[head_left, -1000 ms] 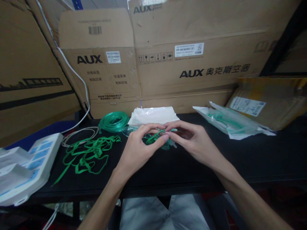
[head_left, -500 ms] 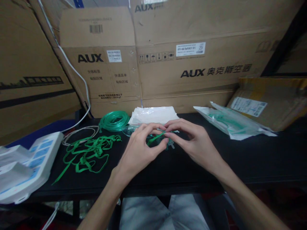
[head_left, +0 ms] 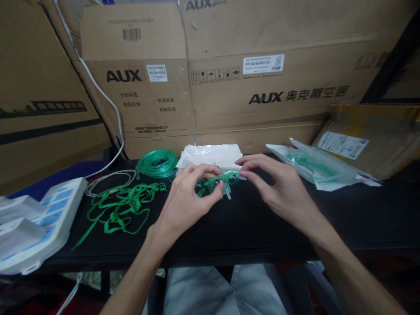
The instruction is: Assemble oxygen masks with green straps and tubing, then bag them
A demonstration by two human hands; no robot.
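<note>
Over the middle of the black table, my left hand (head_left: 197, 188) pinches a narrow green strap (head_left: 215, 179) between thumb and fingers. To its right, my right hand (head_left: 278, 181) has its thumb and a finger closed at the strap's far end; the exact grip is small and partly hidden. Beneath and behind the fingers lies a clear greenish plastic piece (head_left: 229, 190) with small pale tabs, largely covered by my hands. Left of them sits a loose tangle of green strap (head_left: 123, 208).
A coil of green tubing (head_left: 156, 164) and white plastic packets (head_left: 210, 154) lie at the back. On the right are clear bags with green contents (head_left: 308, 166) and a cardboard box (head_left: 367, 135). A white power strip (head_left: 55, 223) and cable (head_left: 113, 111) occupy the left.
My right hand has moved right, away from my left, and the green strap now spans the gap. More of the clear plastic piece shows between my hands.
</note>
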